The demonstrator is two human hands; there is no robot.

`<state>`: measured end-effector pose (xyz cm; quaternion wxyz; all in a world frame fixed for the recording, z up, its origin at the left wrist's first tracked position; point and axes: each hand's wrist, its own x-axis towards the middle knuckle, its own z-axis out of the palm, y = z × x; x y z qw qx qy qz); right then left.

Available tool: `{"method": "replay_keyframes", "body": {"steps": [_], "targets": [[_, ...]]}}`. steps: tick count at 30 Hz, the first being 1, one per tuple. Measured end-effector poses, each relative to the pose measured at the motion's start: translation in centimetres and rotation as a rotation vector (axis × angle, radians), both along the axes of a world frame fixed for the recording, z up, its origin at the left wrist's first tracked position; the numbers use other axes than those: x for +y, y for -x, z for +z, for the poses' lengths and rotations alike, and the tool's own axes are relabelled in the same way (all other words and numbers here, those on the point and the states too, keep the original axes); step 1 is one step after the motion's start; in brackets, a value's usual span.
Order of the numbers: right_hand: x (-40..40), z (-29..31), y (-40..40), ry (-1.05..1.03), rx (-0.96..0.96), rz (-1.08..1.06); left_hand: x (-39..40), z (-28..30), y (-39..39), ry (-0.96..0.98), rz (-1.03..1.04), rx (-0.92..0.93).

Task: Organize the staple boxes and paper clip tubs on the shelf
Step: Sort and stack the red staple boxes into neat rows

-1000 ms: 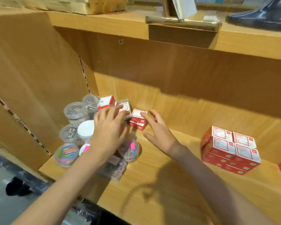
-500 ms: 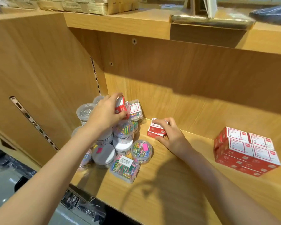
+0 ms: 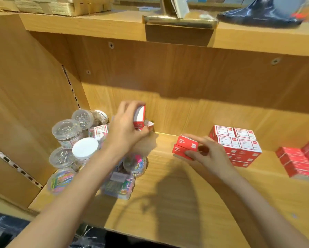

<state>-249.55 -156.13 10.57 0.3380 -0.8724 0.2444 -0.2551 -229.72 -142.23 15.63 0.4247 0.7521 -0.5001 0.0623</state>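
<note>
Left of centre: left hand (image 3: 126, 129) curled round a red staple box (image 3: 139, 116), lifted clear above the tub cluster, short end facing the camera. Just right of centre: right hand (image 3: 206, 154) pinching two more staple boxes (image 3: 185, 146), stacked one on the other, thumb along the near side, fingers over the top, low over the wooden shelf (image 3: 168, 203). Neat block of staple boxes (image 3: 236, 144) directly behind that hand at right; another red stack (image 3: 296, 162) at the far right edge, blurred. Paper clip tubs (image 3: 68, 133) crowded at lower left, some clear with metal clips, some with coloured ones, one with a white lid (image 3: 85, 148); a small flat labelled box (image 3: 99, 131) wedged among them.

Probably dense for their size, these boxes (packed steel inside thin card), stiff-walled but easily dented at corners. Best gripped across the long sides, not the end flaps, which may pop open. Stacked pairs liable to shear apart unless squeezed from top and bottom. Tubs likely light, smooth, prone to rolling if tipped; safest held around the wall with the lid upward.
</note>
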Motion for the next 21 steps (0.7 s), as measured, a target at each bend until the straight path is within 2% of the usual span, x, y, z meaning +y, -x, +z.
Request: {"method": "replay_keyframes", "body": {"steps": [4, 8, 13, 17, 21], "targets": [[-0.1, 2.2, 3.8, 0.023, -0.096, -0.030, -2.5, -1.7, 4.6, 0.045, -0.258, 0.092], [-1.5, 3.9, 7.4, -0.049, -0.205, -0.155, -4.6, -5.6, 7.3, -0.035, -0.308, 0.194], [-3.4, 4.1, 9.3, -0.144, -0.201, -0.194, -4.4, -8.6, 7.5, -0.184, -0.408, 0.138], [-4.7, 4.6, 8.8, -0.056, -0.138, -0.166, -4.7, -8.2, 7.6, -0.299, -0.378, -0.003], [-6.3, 4.9, 6.9, 0.070, -0.035, -0.134, -7.0, -5.4, 8.2, -0.190, -0.321, 0.016]]}}
